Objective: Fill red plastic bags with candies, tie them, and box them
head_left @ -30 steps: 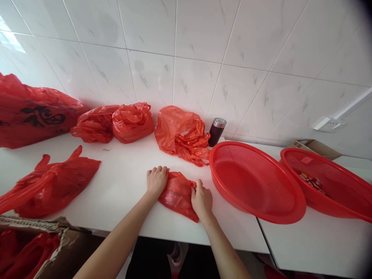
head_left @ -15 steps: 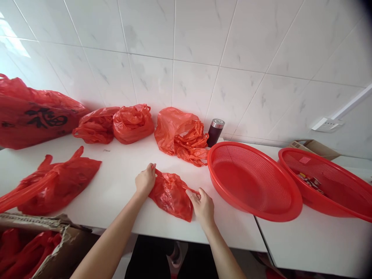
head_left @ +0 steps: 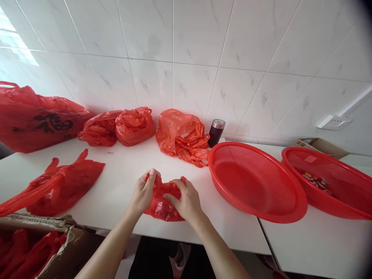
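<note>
A small red plastic bag (head_left: 162,209) lies on the white table in front of me, with lumpy contents I cannot make out through the film. My left hand (head_left: 143,193) is closed on its upper left corner, thumb pressed over the bunched plastic. At the upper right, my right hand (head_left: 187,199) grips the bag, and a scrap of red film pokes out above its fingers. The right thumb stretches across the bag's top, apart from the index finger. Crumpled loose red bags (head_left: 181,135) lie just behind.
A red perforated basket (head_left: 255,182) stands to the right, with a second basket (head_left: 343,186) holding small wrapped items beyond it. A dark tumbler (head_left: 215,133) stands near the tiled wall. Filled red bags (head_left: 135,126) line the left; a cardboard box (head_left: 68,248) sits at lower left.
My hands have come closer together, the right one moving left and up over the bag. The bag's top is now gathered, and its right corner is pulled in.
</note>
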Demonstrator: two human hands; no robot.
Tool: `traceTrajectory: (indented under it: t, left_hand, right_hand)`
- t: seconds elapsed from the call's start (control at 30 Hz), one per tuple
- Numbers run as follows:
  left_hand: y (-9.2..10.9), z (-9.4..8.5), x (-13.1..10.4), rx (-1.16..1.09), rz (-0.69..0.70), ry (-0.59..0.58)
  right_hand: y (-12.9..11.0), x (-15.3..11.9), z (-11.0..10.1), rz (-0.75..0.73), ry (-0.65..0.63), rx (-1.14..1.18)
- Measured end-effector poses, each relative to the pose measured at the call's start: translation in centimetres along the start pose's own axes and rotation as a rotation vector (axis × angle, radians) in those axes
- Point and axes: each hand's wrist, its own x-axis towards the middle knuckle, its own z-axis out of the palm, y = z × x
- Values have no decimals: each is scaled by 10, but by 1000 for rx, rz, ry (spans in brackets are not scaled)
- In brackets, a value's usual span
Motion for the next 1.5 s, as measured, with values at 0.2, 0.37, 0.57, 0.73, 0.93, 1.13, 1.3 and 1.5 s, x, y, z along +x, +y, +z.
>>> traceTrajectory:
  t: [0.2,0.37,0.57,0.73,0.93,1.13,1.3,1.5]
  left_hand:
    - [-23,6,-11,-212,174,-317]
    - [-33,18,-25,128,-71,-461]
    - [-30,20,-22,76,-57,-413]
    - [-24,26,-24,147,-61,-362]
    - [-13,30,-25,231,70,-275]
    - [-44,33,-13,496,187,-235]
    - [-25,19,-10,442,217,-277]
    - [31,5,-9,263,200,-436]
  right_hand:
    - [-10,15,-3,-38,-48,208]
    - [-16,27,-24,83,-30,383]
    - [-22,20,-25,-1,-268,264]
    - [-24,29,-19,30,2,323]
    - [-44,48,-53,-6,74,408]
    - [-58,43,-58,-48,53,420]
    - [-58,46,-65,-41,71,446]
    - [-59,50,-67,-93,-17,415]
